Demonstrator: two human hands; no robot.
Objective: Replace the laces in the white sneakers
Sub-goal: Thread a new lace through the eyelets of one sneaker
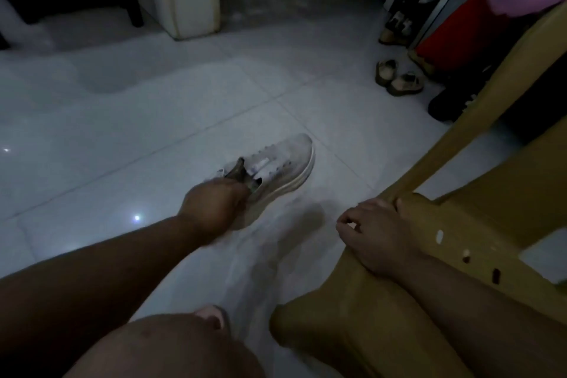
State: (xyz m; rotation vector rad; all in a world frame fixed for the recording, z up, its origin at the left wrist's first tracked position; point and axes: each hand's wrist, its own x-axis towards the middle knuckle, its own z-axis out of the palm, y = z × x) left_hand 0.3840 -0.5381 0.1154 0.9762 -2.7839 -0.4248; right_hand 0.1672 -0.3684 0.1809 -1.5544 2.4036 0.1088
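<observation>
Knee [171, 344] lowest in frame. My right hand [380, 236] grips edge of yellow chair [460, 224], fingers curled over it. My left hand [214, 209] clenched round heel collar of white sneaker [285, 163], toe pointing away over tiled floor [153, 116]; sole possibly lifted, blur hides it. Sandals [399, 80] well apart, far right.

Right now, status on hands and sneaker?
Left hand grips white sneaker by its collar. Right hand holds yellow chair. Laces too blurred to tell.
</observation>
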